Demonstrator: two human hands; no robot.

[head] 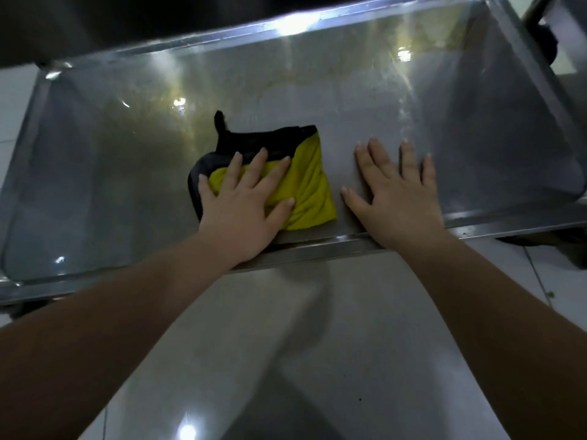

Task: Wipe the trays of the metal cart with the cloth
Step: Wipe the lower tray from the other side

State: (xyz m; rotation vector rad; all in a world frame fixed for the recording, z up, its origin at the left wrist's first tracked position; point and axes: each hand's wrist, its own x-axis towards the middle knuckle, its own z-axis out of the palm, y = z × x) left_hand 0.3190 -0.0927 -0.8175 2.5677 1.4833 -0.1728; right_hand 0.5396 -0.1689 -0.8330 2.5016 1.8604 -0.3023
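A shiny metal cart tray [104, 192] with raised rims fills the upper half of the view. A folded yellow cloth with black and grey edging [309, 188] lies near the tray's front middle. My left hand [244, 201] presses flat on the cloth's left part, fingers spread over it. My right hand [397, 192] rests flat on the bare tray just right of the cloth, fingers apart, holding nothing. Both forearms reach in over the tray's front rim [317, 246].
Glossy grey floor tiles [317, 344] lie below the tray's front edge. A dark underside of a higher shelf [127, 17] hangs over the tray's far edge. A cart post and dark wheel [543, 36] stand at the top right corner.
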